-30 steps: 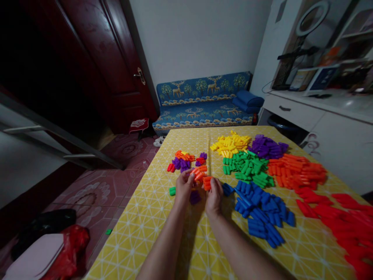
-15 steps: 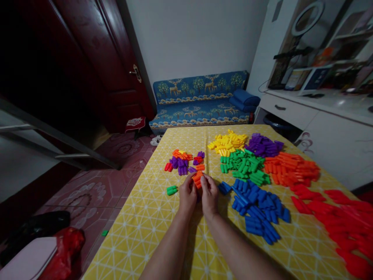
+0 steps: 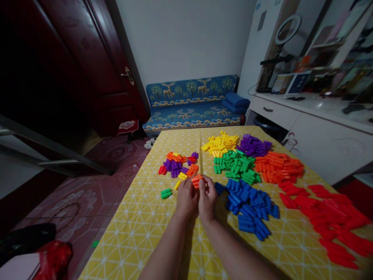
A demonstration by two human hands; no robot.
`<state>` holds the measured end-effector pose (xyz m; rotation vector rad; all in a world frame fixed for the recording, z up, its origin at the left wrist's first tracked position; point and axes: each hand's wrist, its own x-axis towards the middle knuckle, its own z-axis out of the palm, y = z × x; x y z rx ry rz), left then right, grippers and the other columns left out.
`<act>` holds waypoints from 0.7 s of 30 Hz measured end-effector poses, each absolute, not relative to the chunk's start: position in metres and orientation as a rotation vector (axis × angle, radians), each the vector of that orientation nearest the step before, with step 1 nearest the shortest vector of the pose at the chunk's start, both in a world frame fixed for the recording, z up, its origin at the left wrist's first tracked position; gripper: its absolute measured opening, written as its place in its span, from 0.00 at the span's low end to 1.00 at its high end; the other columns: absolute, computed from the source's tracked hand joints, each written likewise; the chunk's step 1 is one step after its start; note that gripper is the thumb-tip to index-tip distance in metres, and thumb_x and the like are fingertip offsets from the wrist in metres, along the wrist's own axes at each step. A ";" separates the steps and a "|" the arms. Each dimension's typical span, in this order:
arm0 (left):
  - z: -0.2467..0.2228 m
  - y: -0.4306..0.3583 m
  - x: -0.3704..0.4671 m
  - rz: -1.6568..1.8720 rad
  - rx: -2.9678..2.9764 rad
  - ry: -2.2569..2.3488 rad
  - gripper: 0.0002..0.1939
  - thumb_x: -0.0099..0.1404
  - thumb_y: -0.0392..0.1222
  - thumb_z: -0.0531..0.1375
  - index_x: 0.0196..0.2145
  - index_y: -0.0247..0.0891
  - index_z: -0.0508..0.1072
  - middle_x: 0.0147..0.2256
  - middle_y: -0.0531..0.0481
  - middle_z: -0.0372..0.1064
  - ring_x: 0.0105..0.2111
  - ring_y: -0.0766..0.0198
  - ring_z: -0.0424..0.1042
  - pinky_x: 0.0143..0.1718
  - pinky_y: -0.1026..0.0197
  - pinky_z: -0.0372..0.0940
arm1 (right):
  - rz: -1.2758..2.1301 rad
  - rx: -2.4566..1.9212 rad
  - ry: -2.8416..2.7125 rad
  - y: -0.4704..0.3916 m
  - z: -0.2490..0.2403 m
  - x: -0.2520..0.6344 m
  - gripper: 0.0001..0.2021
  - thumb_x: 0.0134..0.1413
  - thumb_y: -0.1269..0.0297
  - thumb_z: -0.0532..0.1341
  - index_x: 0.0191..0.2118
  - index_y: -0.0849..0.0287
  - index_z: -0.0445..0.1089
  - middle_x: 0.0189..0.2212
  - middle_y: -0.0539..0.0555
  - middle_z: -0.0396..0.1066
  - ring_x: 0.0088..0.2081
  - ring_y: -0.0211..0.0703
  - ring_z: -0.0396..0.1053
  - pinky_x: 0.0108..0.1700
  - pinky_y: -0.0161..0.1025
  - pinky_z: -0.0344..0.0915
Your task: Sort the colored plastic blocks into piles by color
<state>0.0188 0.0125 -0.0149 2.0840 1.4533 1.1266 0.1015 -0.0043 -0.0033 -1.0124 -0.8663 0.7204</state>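
Note:
Near the middle of the yellow patterned table (image 3: pixel 128 221), my left hand (image 3: pixel 186 196) and my right hand (image 3: pixel 207 197) meet around an orange piece (image 3: pixel 197 181), both closed on it. Just beyond them lie another orange piece (image 3: pixel 192 170) and yellow pieces (image 3: pixel 182 176). A small mixed pile with purple pieces (image 3: pixel 173 168) is beyond and left of my hands. One green piece (image 3: pixel 166 193) lies to the left of my left hand. The blue pile (image 3: pixel 247 202) is just right of my right hand.
Further right are green (image 3: pixel 237 165), yellow (image 3: pixel 220 144), purple (image 3: pixel 254 146), orange (image 3: pixel 279 166) and red (image 3: pixel 329 214) piles. A blue patterned sofa (image 3: pixel 189 111) stands behind the table, and a white dresser (image 3: pixel 317 132) stands at the right.
The view has turned slightly right, so the scene sits further left. Yellow pieces now show beyond my left hand, where they were hidden before. Both hands still hold an orange piece.

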 end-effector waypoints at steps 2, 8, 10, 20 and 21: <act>-0.017 0.013 0.020 1.109 2.144 1.531 0.23 0.62 0.34 0.57 0.55 0.40 0.71 0.53 0.39 0.71 0.55 0.49 0.67 0.58 0.44 0.59 | 0.712 -1.002 -0.858 -0.008 0.004 0.108 0.15 0.60 0.52 0.59 0.42 0.58 0.71 0.40 0.56 0.75 0.43 0.46 0.72 0.47 0.43 0.68; -0.031 0.016 0.020 1.106 2.163 1.697 0.30 0.62 0.38 0.59 0.62 0.41 0.64 0.61 0.39 0.63 0.62 0.44 0.59 0.63 0.38 0.53 | 0.624 -1.057 -0.698 -0.022 0.032 0.174 0.17 0.57 0.48 0.61 0.41 0.58 0.72 0.37 0.54 0.75 0.38 0.44 0.71 0.41 0.40 0.67; -0.035 0.017 0.019 1.102 2.156 1.711 0.29 0.62 0.38 0.60 0.61 0.42 0.65 0.60 0.39 0.64 0.62 0.44 0.59 0.63 0.38 0.54 | 0.544 -1.092 -0.658 -0.027 0.036 0.213 0.17 0.54 0.47 0.63 0.38 0.58 0.72 0.32 0.52 0.73 0.35 0.42 0.69 0.37 0.39 0.66; -0.034 0.018 0.019 1.059 2.150 1.756 0.27 0.62 0.39 0.60 0.60 0.39 0.67 0.60 0.36 0.63 0.62 0.42 0.60 0.63 0.36 0.53 | 0.516 -1.210 -0.416 -0.059 0.022 0.340 0.17 0.34 0.50 0.73 0.26 0.56 0.73 0.27 0.54 0.67 0.27 0.39 0.63 0.29 0.44 0.60; -0.034 0.018 0.019 1.059 2.156 1.755 0.27 0.62 0.39 0.59 0.60 0.39 0.67 0.60 0.35 0.64 0.62 0.42 0.60 0.62 0.36 0.54 | 0.517 -1.216 -0.417 -0.061 0.020 0.341 0.17 0.33 0.50 0.74 0.25 0.56 0.73 0.26 0.54 0.67 0.27 0.40 0.63 0.28 0.44 0.60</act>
